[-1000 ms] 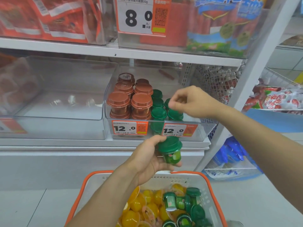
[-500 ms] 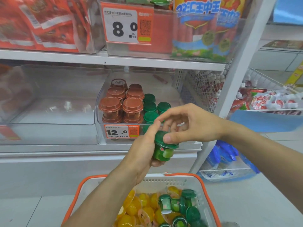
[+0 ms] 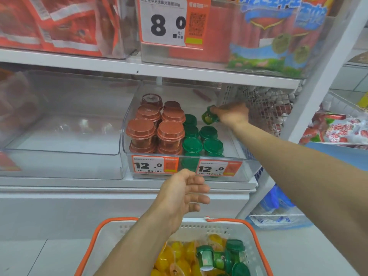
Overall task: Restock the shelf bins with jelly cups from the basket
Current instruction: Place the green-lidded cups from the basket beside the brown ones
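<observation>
My right hand (image 3: pixel 232 114) reaches deep into the clear shelf bin (image 3: pixel 247 173) and grips a green jelly cup (image 3: pixel 209 116), tilted, above the back of the green row. Several green-lidded cups (image 3: pixel 201 140) stand on the bin's right side and brown-lidded cups (image 3: pixel 157 128) are stacked on its left. My left hand (image 3: pixel 185 194) hovers with fingers spread and holds nothing, in front of the bin's price tags and above the basket. The white basket with an orange rim (image 3: pixel 93 244) at the bottom holds green cups (image 3: pixel 221 257) and yellow jelly cups (image 3: pixel 175 255).
An empty-looking clear bin (image 3: pixel 65 160) sits left of the jelly bin. The shelf above (image 3: pixel 139 70) carries bins of red snack packs and sausages. A white mesh divider (image 3: pixel 262 108) and upright post (image 3: pixel 310 108) bound the bin's right side, with snack bags beyond.
My right hand took the green cup from my left hand and carried it up into the back of the bin. My left hand now holds nothing and has spread its fingers.
</observation>
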The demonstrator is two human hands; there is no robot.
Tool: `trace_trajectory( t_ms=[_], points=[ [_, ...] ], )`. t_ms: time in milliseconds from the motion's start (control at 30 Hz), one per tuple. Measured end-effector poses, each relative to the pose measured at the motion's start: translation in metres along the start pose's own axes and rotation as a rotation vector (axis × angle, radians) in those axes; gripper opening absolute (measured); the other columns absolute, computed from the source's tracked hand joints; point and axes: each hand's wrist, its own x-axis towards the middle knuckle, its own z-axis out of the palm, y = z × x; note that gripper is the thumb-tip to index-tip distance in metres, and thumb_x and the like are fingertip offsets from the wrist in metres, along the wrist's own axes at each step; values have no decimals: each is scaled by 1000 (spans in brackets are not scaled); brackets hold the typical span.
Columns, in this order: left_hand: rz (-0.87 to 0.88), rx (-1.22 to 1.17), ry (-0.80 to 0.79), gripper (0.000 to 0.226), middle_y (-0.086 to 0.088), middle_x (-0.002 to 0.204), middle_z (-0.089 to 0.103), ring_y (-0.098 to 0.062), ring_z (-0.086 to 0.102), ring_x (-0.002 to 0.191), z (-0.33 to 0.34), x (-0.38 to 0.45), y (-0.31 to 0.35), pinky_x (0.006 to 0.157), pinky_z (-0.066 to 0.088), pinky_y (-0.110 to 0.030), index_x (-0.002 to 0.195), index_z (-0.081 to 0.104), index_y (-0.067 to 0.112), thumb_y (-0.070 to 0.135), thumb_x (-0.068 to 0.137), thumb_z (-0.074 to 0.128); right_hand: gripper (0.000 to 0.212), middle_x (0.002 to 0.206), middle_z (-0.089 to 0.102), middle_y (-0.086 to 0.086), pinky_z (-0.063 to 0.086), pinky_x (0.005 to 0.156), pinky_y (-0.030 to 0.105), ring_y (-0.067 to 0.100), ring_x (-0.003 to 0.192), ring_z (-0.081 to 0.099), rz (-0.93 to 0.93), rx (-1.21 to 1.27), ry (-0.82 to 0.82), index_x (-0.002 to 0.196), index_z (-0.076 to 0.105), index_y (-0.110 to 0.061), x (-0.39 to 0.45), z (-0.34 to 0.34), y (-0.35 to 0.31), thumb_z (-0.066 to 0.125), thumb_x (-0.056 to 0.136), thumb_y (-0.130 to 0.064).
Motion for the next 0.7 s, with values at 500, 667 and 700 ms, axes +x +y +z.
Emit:
trace_trajectory(
  t_ms=[500,667,700],
  points=[
    [-30,57,29,26,-10,78,72,-23,62,58,-13,15,-8,53,43,-29,91,66,5,21,98,46,44,70,60,4,47,62,26,19,67,59,-109,-294,-180,69,62,-11,25,37,13,56,98,-44],
    [-38,68,29,27,-9,76,71,-22,62,57,-9,20,-20,53,42,-28,87,64,7,21,99,45,39,68,54,19,41,62,35,26,61,46,-302,-240,-90,69,54,-1,0,8,5,46,100,-23],
    [-50,75,30,26,-9,75,71,-22,61,56,-7,22,-25,53,41,-28,86,64,7,21,98,46,36,70,59,21,45,60,36,29,60,50,-353,-166,-44,72,59,2,-11,-2,2,50,97,-21]
  ],
)
